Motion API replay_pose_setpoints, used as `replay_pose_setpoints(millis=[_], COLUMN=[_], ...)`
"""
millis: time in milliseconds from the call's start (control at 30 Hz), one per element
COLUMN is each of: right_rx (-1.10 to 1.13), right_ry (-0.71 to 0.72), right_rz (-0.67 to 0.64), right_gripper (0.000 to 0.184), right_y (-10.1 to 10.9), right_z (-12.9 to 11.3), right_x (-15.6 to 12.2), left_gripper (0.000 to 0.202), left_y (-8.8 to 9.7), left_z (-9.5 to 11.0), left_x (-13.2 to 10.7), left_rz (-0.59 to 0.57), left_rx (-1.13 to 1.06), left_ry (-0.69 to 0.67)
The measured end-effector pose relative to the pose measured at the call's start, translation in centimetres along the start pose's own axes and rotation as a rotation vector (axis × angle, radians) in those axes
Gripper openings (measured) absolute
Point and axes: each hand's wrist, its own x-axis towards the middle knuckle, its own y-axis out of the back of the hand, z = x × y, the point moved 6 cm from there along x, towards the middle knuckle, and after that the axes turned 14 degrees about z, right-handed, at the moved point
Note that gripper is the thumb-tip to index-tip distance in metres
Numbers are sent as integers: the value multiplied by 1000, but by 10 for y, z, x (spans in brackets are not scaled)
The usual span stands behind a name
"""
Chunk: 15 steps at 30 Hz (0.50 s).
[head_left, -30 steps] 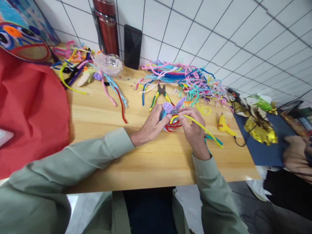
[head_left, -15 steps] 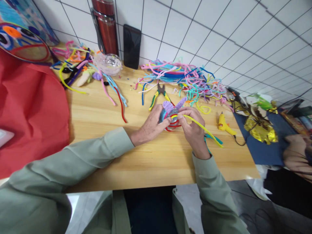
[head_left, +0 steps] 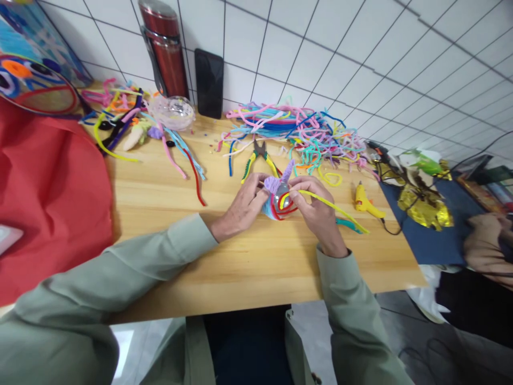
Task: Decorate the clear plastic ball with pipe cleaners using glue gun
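Red cloth [head_left: 56, 208] — cropped, left fingers [head_left: 255, 181] — partly hidden

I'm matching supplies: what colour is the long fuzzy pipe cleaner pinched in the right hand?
Yellow fuzzy pipe cleaner, clearest in the head view.

From afar, I saw a fuzzy yellow stem [head_left: 326, 201]. The table [head_left: 248, 267] looked smooth and wooden, the flask [head_left: 168, 61] metallic and glossy.

My one view came from the wearer's head, above the near edge of the bench [head_left: 248, 278], facing forward and steeply down. I watched the left hand [head_left: 242, 206] and right hand [head_left: 318, 214] close, near mid-frame, with the bench's near right corner and, beyond its far edge, the tiled wall [head_left: 320, 27] taken in.
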Motion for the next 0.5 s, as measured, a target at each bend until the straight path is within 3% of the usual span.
replay_pose_setpoints(millis=[167, 267, 367, 500], right_rx=[58, 70, 86, 90], right_ry=[35, 42, 65, 76], right_rz=[-57, -100, -114, -119], right_gripper=[8, 8, 9, 9], right_y=[0, 0, 0, -1], right_z=[-6, -10, -14, -16], right_x=[0, 1, 1, 0], left_gripper=[28, 41, 53, 51], left_y=[7, 9, 7, 6], left_z=[7, 9, 4, -4], left_x=[22, 31, 35, 34], left_rz=[-123, -181, -252, -326], left_rx=[2, -26, -161, -219], left_ry=[68, 146, 275, 420])
